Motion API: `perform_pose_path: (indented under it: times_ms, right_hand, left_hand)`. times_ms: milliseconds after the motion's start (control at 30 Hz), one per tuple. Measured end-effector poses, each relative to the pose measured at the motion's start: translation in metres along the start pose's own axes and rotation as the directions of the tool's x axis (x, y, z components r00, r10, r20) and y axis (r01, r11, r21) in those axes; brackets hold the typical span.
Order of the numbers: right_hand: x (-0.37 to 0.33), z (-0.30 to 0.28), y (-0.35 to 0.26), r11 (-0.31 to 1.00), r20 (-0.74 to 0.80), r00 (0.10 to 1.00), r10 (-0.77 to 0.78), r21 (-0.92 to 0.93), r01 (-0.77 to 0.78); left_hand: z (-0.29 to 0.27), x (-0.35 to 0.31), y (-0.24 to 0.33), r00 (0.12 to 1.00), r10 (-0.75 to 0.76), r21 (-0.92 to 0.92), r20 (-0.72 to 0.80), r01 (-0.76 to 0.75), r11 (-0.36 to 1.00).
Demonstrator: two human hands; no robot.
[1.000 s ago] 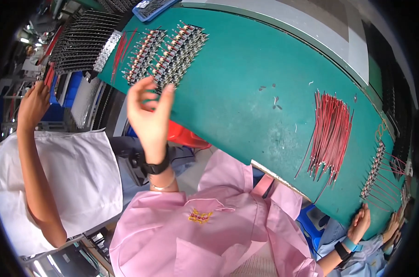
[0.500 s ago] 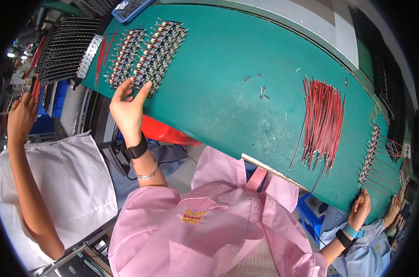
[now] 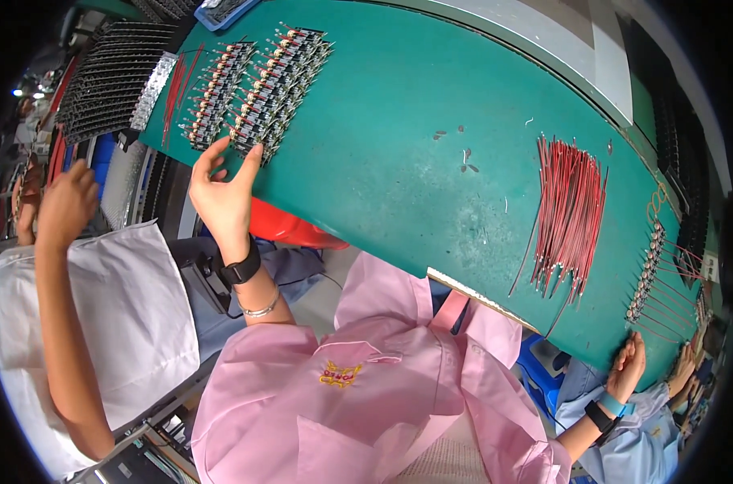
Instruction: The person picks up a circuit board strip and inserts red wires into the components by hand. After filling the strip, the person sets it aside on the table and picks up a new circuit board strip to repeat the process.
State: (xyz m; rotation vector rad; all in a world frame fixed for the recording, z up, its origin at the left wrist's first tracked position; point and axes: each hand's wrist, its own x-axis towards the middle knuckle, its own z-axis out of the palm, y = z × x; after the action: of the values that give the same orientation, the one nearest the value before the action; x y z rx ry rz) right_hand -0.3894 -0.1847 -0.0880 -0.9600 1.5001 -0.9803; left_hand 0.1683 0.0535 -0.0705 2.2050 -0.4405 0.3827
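My left hand (image 3: 223,192) is at the near end of a row of small wired components (image 3: 273,93) on the left of the green table. Its thumb and index finger lie on either side of that end, closed around it. A second, narrower row of the same components (image 3: 219,93) lies just to its left. Far to the right, my right hand (image 3: 627,365) rests at the table edge with its fingers curled together. Its fingertips touch the near end of a row of round metal parts (image 3: 645,274) with red wires; what they pinch is too small to make out.
A bundle of red and black wires (image 3: 570,218) lies on the green table (image 3: 382,121), with dark scraps (image 3: 468,168) nearby. At the far left stand a black rack (image 3: 112,81), loose red wires (image 3: 173,97) and a blue tray (image 3: 221,18). A co-worker's hand (image 3: 68,202) is at left, another's (image 3: 683,369) at right.
The co-worker's hand on the left has moved right, toward the rack. My own hands keep their places at the rows; the whole view has shifted slightly.
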Motion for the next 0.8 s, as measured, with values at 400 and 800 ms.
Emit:
perform_pose_path:
  times_ms: [400, 800]
  right_hand:
    - [-0.105, 0.127, -0.028, 0.934, 0.224, 0.921, -0.319, 0.241, 0.265]
    - [-0.18, 0.286, -0.032, 0.995, 0.95, 0.298, -0.097, 0.1, 0.006]
  left_hand:
    - [0.009, -0.018, 0.004, 1.0, -0.01, -0.567, 0.0, 0.008, 0.823]
    - [0.004, -0.041, 0.007, 0.997, -0.036, -0.856, -0.075, -0.046, 0.515]
